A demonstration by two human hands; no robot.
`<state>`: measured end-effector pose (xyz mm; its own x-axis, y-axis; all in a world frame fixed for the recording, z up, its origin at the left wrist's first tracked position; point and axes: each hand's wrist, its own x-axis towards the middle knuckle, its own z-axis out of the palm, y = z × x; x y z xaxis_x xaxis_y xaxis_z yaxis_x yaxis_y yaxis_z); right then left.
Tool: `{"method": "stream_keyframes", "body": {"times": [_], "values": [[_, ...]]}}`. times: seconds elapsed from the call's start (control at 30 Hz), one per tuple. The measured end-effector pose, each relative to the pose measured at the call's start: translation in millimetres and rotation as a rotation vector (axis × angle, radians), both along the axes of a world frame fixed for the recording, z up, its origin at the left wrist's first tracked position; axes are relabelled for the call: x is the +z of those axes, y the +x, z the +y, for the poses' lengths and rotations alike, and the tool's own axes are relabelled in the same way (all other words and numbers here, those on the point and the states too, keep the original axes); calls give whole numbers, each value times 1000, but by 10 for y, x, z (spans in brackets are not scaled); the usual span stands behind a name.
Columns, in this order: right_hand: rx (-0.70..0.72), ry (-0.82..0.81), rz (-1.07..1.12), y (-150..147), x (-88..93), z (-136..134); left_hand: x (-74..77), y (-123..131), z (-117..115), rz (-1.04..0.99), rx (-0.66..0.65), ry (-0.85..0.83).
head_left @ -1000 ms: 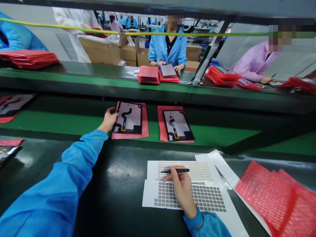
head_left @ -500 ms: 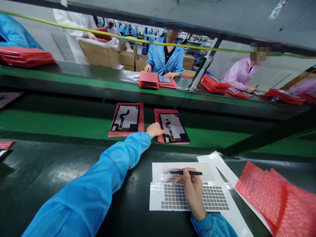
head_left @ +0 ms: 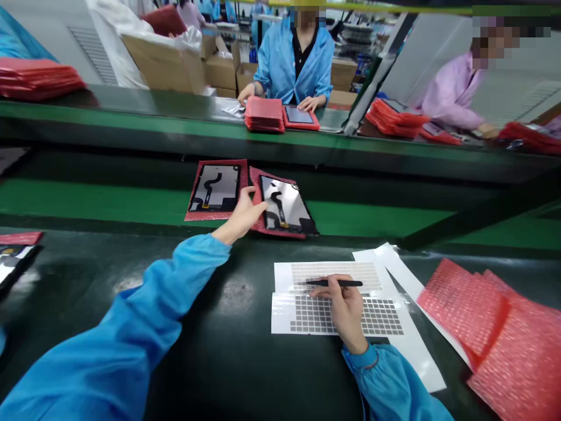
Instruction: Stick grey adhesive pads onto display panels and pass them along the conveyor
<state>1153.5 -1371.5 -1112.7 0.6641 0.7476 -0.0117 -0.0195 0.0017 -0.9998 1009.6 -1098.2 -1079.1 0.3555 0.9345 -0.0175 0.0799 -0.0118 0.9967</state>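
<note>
My left hand [head_left: 245,213] reaches forward and grips the left edge of a display panel [head_left: 290,204] together with the red bubble-wrap bag [head_left: 258,227] beneath it. The panel's pale back carries a curved black flex cable, and its left side looks slightly raised. Just left of it, a second display panel [head_left: 218,182] lies flat on another red bubble-wrap bag [head_left: 197,217]. My right hand [head_left: 347,310] holds black tweezers [head_left: 335,283], tip pointing left, above white sheets of small square stickers [head_left: 283,313]. Some of the grey squares are hidden behind the hand.
Red bubble-wrap bags [head_left: 517,339] lie at the right on white paper [head_left: 421,365]. Part of another panel [head_left: 17,257] shows at the left edge. Beyond the green belt [head_left: 109,199], co-workers [head_left: 293,64] sit behind a raised shelf with red stacks [head_left: 264,114].
My left hand has taken hold of the right-hand panel and its bag, shifting them left toward the other panel. My right hand keeps the tweezers over the sheets. The view has tilted down.
</note>
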Motion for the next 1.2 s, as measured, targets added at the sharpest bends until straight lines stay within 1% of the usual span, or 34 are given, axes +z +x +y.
{"method": "stream_keyframes", "body": {"times": [0.03,0.1,0.17,0.23,0.3,0.33,0.4,0.47,0.53,0.6,0.63,0.67,0.7,0.77,0.8,0.83,0.87,0.9,0.97,1.03,1.07,1.13,1.2], "values": [[2,-4,3,-1,7,1,10,-220,-118,-17,-3,-21],[3,-14,8,3,19,2,17,-680,-431,-31,-15,-70],[8,-25,13,6,27,3,-1,-1111,-815,-31,-22,-107],[27,-37,19,3,28,4,-43,-1463,-1207,-26,-18,-176],[56,-49,23,-7,25,9,-101,-1708,-1547,17,-15,-318],[70,-53,23,-13,23,14,-132,-1791,-1683,40,-14,-373],[89,-60,18,-24,21,30,-188,-1884,-1883,72,-29,-442],[96,-66,4,-29,23,52,-234,-1908,-2000,83,-44,-448],[89,-69,-12,-29,26,74,-265,-1900,-2063,104,-53,-422],[80,-74,-33,-28,27,90,-271,-1893,-2094,178,-60,-347],[77,-78,-46,-29,28,95,-262,-1897,-2099,254,-74,-288],[77,-81,-61,-31,28,98,-243,-1905,-2096,374,-91,-206],[82,-83,-75,-34,31,98,-215,-1915,-2086,538,-100,-100],[92,-79,-97,-45,45,86,-140,-1932,-2045,921,-88,185],[96,-73,-102,-51,57,71,-99,-1929,-2022,1075,-71,348],[101,-69,-105,-56,74,48,-60,-1913,-2005,1161,-48,506],[117,-69,-107,-59,93,18,-27,-1880,-1999,1164,-33,643],[151,-73,-107,-61,113,-20,0,-1829,-2009,1094,-52,740],[272,-100,-104,-55,148,-115,26,-1674,-2083,868,-183,843],[403,-155,-117,-39,165,-217,19,-1475,-2207,702,-393,914],[451,-186,-132,-28,166,-263,5,-1374,-2273,673,-505,957],[504,-234,-174,-8,154,-337,-39,-1203,-2381,707,-682,1050],[539,-260,-203,7,137,-378,-91,-1098,-2438,784,-795,1107]]}}
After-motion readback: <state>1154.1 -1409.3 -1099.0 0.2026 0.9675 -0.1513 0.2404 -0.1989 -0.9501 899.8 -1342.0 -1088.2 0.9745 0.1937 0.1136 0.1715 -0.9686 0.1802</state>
